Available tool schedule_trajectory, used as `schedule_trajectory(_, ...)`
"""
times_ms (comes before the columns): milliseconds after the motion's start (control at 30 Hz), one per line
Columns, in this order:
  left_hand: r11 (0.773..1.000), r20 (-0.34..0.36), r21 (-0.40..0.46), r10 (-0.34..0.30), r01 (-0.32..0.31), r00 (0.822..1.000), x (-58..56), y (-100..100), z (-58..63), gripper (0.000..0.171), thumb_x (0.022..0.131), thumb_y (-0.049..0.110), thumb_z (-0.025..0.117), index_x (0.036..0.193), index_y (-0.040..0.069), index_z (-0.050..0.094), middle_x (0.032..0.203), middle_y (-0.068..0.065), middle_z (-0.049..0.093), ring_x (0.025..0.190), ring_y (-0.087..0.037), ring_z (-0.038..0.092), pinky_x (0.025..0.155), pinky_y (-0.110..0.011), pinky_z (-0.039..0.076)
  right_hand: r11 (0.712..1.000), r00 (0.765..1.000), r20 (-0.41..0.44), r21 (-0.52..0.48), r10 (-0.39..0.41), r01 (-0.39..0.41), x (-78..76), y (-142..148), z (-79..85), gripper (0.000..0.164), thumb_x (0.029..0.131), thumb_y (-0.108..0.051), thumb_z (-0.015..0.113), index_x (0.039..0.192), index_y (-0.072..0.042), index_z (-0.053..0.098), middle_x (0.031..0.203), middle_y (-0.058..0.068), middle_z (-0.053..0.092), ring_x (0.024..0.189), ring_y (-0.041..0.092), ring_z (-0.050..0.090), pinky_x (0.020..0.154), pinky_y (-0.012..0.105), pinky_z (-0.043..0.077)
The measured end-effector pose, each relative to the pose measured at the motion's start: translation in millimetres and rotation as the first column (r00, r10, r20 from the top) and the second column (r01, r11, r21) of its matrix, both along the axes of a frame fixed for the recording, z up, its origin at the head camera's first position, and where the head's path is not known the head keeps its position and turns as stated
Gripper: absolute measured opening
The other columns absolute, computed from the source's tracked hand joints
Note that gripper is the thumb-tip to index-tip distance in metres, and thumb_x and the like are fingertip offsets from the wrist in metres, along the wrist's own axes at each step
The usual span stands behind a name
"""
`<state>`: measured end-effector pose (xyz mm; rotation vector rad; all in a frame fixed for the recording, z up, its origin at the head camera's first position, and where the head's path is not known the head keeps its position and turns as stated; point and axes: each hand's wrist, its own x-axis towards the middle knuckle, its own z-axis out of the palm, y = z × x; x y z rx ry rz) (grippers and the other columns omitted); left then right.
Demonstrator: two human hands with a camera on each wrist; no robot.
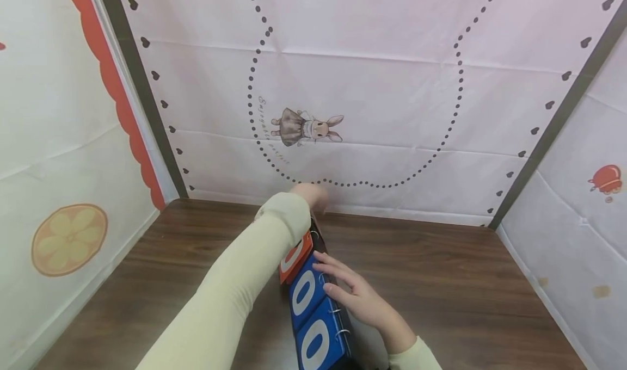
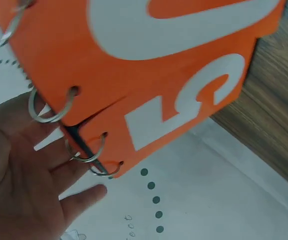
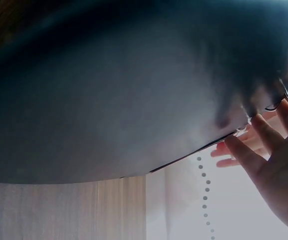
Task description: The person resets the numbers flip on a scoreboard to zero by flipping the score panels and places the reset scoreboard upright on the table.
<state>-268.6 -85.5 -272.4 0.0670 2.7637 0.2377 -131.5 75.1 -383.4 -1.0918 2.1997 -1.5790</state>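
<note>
A flip scoreboard (image 1: 349,326) stands on the table, with blue cards (image 1: 303,294) reading 0 toward the near end and an orange card (image 1: 289,266) farther off. My left hand (image 1: 313,195) reaches to its far end, partly hidden by its sleeve in the head view. In the left wrist view its extended fingers lie along the ringed edge, beside a large orange card (image 2: 49,70) and a smaller orange card (image 2: 208,90) reading 5. My right hand (image 1: 360,294) rests with straight fingers on the ringed top edge by the blue cards. The dark back panel (image 3: 109,115) fills much of the right wrist view.
The brown wooden table (image 1: 441,283) extends on both sides of the scoreboard. Behind it rises a pale cloth wall (image 1: 372,98) with dotted lines and a printed rabbit (image 1: 306,128). Side walls printed with fruit (image 1: 69,240) bound the table left and right.
</note>
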Motion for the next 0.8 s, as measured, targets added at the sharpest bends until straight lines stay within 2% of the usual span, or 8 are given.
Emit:
schedule_trajectory(100,0.988,-0.012,-0.125,-0.098,0.095,0.995,-0.7,2.3,-4.6,0.012,0.082,0.023,0.068,0.084,0.011,0.066,0.096,-0.009,0.061,0.094,-0.025,0.053,0.085,-0.039,0.045,1.0,1.0,0.0,-0.003,0.002,-0.002,-0.9,0.6,-1.2,0.038,0.097,-0.017,0.045,0.135,-0.015,0.048,0.148,-0.011,0.029,0.138,0.016,0.02,0.103,0.062,0.02)
schedule_trajectory(200,0.941,-0.018,-0.27,-0.218,0.206,0.976,-5.0,4.3,-8.0,0.019,0.076,0.031,0.074,0.084,0.015,0.069,0.095,-0.005,0.064,0.099,-0.026,0.054,0.095,-0.046,0.036,1.0,1.0,-0.002,-0.013,0.008,-0.008,-2.3,1.2,-2.0,0.038,0.097,-0.016,0.045,0.135,-0.015,0.048,0.148,-0.01,0.029,0.138,0.016,0.02,0.103,0.061,0.02)
schedule_trajectory(300,0.887,-0.05,-0.379,-0.306,0.265,0.951,-9.7,5.4,-9.7,0.028,0.071,0.035,0.076,0.089,0.015,0.069,0.096,-0.002,0.066,0.1,-0.026,0.055,0.098,-0.051,0.03,1.0,1.0,-0.003,-0.02,0.014,-0.014,-3.6,2.0,-2.0,0.038,0.098,-0.015,0.045,0.135,-0.014,0.048,0.148,-0.01,0.03,0.138,0.016,0.021,0.103,0.061,0.02)
schedule_trajectory(433,0.86,-0.123,-0.427,-0.361,0.279,0.924,-12.3,2.9,-9.9,0.033,0.069,0.03,0.078,0.096,0.013,0.068,0.098,-0.005,0.067,0.097,-0.025,0.058,0.092,-0.049,0.038,1.0,1.0,-0.005,-0.022,0.017,-0.017,-2.9,1.2,-1.6,0.038,0.098,-0.015,0.045,0.135,-0.014,0.048,0.148,-0.01,0.03,0.138,0.016,0.021,0.103,0.061,0.02)
schedule_trajectory(533,0.844,-0.179,-0.445,-0.412,0.3,0.894,-14.0,0.6,-8.9,0.034,0.067,0.025,0.08,0.096,0.013,0.068,0.096,-0.004,0.067,0.092,-0.022,0.059,0.085,-0.046,0.044,1.0,1.0,-0.007,-0.018,0.013,-0.013,-3.1,1.0,-1.7,0.038,0.098,-0.016,0.045,0.135,-0.014,0.048,0.147,-0.011,0.03,0.138,0.015,0.02,0.104,0.06,0.02)
schedule_trajectory(633,0.829,-0.203,-0.46,-0.446,0.318,0.872,-14.9,-1.4,-7.0,0.037,0.066,0.03,0.082,0.097,0.014,0.068,0.095,-0.002,0.067,0.089,-0.02,0.06,0.082,-0.044,0.046,1.0,1.0,-0.012,-0.014,0.005,-0.005,-4.1,1.2,-2.5,0.038,0.097,-0.016,0.046,0.135,-0.015,0.048,0.147,-0.011,0.03,0.138,0.014,0.02,0.104,0.06,0.02)
schedule_trajectory(700,0.822,-0.194,-0.467,-0.453,0.324,0.87,-15.2,-3.1,-6.4,0.043,0.065,0.037,0.082,0.099,0.015,0.066,0.097,-0.002,0.067,0.09,-0.021,0.059,0.083,-0.045,0.045,1.0,1.0,-0.016,-0.013,0.001,-0.001,-4.8,1.4,-3.4,0.038,0.097,-0.016,0.046,0.135,-0.014,0.048,0.147,-0.011,0.031,0.138,0.014,0.02,0.104,0.06,0.02)
schedule_trajectory(800,0.829,-0.173,-0.458,-0.438,0.322,0.882,-16.1,-5.4,-7.3,0.056,0.061,0.05,0.081,0.102,0.016,0.065,0.101,-0.002,0.066,0.095,-0.023,0.057,0.086,-0.046,0.041,1.0,1.0,-0.016,-0.014,0.001,-0.001,-5.1,1.4,-4.1,0.038,0.097,-0.016,0.047,0.135,-0.014,0.048,0.147,-0.011,0.031,0.137,0.014,0.021,0.104,0.06,0.02)
